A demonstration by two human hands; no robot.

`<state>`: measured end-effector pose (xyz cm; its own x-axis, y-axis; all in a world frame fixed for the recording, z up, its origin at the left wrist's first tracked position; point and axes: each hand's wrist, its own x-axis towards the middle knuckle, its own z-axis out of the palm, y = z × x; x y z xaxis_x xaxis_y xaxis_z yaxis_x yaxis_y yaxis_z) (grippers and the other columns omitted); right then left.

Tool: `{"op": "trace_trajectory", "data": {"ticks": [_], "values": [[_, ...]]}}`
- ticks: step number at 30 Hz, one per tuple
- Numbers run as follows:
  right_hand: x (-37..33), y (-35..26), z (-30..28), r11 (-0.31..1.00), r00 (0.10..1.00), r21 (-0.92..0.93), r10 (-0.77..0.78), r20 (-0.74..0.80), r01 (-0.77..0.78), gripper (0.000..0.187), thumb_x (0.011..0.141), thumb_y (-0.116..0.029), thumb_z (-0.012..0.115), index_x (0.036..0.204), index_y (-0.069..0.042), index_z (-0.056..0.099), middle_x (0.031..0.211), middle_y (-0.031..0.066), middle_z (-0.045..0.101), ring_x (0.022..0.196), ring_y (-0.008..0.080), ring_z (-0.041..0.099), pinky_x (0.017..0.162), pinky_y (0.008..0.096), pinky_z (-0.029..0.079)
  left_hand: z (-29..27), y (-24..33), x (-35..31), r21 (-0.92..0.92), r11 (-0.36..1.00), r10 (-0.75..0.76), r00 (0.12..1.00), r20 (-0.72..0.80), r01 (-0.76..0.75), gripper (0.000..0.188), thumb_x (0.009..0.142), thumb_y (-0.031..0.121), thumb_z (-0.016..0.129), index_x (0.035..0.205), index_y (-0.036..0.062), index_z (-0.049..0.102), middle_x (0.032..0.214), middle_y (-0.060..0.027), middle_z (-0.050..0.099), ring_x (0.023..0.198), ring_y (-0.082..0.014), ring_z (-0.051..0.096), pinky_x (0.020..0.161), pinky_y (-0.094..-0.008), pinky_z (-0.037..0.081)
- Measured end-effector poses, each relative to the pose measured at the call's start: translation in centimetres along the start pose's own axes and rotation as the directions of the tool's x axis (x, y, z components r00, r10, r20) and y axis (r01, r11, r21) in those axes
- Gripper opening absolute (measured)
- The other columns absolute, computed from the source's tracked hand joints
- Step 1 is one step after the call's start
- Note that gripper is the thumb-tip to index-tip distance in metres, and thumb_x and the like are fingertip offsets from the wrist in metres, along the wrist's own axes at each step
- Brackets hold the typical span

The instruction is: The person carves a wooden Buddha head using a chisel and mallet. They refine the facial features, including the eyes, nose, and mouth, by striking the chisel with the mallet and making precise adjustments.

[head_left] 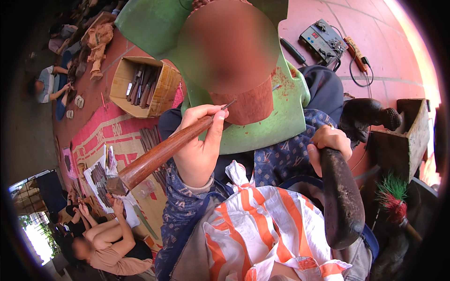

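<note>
My left hand [202,152] is closed round a carving chisel [164,151] with a long reddish-brown wooden handle. The thin metal tip points at the lower part of a red-brown wood carving [249,105]; whether it touches, I cannot tell. Blurring hides most of the carving above its base. Under it spreads a green plastic sheet or seat [262,138], dusted with wood chips by the carving's right side. To the right, my right hand [332,144] grips a dark, worn wooden mallet [344,201], its thick end hanging toward me, apart from the chisel.
A cardboard box [161,86] of chisels stands at left, above more tools on a pink mat [101,131]. At right are a control box [321,40], power strip [357,54], dark carved figure [368,117], wooden box [412,136] and brush [393,201]. Other people sit at left.
</note>
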<state>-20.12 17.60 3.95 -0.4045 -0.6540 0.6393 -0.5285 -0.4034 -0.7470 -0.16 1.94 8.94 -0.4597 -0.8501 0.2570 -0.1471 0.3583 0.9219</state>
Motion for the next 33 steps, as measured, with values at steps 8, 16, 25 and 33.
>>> {"op": "trace_trajectory", "data": {"ticks": [8,16,25,33], "values": [[-0.3,0.6,0.0,0.999,1.000,0.035,0.029,-0.001,-0.029,0.025,0.052,0.005,0.068,0.066,-0.004,0.050,0.056,0.0041,0.051,0.045,0.0170,0.052,0.045,0.0265,0.042,2.3,-0.1,2.3,0.008,0.933,0.356,0.925,-0.133,-0.359,0.014,0.083,0.001,0.069,0.093,-0.0044,0.061,0.095,-0.0192,0.069,0.089,-0.0227,0.069,0.078,-0.0301,0.055],[-0.5,0.8,-0.1,0.998,0.999,0.069,0.011,0.041,-0.014,0.023,0.055,0.005,0.069,0.068,-0.003,0.052,0.055,0.0049,0.052,0.044,0.0174,0.052,0.044,0.0265,0.041,4.2,-1.0,4.9,0.277,0.777,0.607,0.789,-0.094,-0.565,0.018,0.077,-0.006,0.070,0.091,-0.0036,0.059,0.095,-0.0199,0.067,0.091,-0.0294,0.068,0.077,-0.0337,0.056],[-0.5,0.7,0.8,0.998,0.989,0.063,0.004,0.146,-0.013,0.022,0.059,0.003,0.071,0.067,-0.005,0.051,0.054,0.0052,0.051,0.044,0.0199,0.052,0.043,0.0291,0.040,4.3,-1.7,5.4,0.325,0.724,0.663,0.745,-0.081,-0.609,0.018,0.078,-0.007,0.069,0.093,-0.0037,0.059,0.097,-0.0199,0.066,0.091,-0.0299,0.068,0.076,-0.0328,0.056],[-0.2,0.8,0.6,0.997,0.975,0.070,-0.052,0.216,0.038,0.023,0.058,0.005,0.068,0.071,-0.004,0.050,0.055,0.0053,0.052,0.044,0.0176,0.052,0.043,0.0269,0.041,4.3,-1.8,5.7,0.296,0.726,0.662,0.748,-0.054,-0.621,0.020,0.076,-0.009,0.068,0.094,-0.0044,0.059,0.099,-0.0200,0.065,0.092,-0.0296,0.068,0.075,-0.0322,0.057]]}}
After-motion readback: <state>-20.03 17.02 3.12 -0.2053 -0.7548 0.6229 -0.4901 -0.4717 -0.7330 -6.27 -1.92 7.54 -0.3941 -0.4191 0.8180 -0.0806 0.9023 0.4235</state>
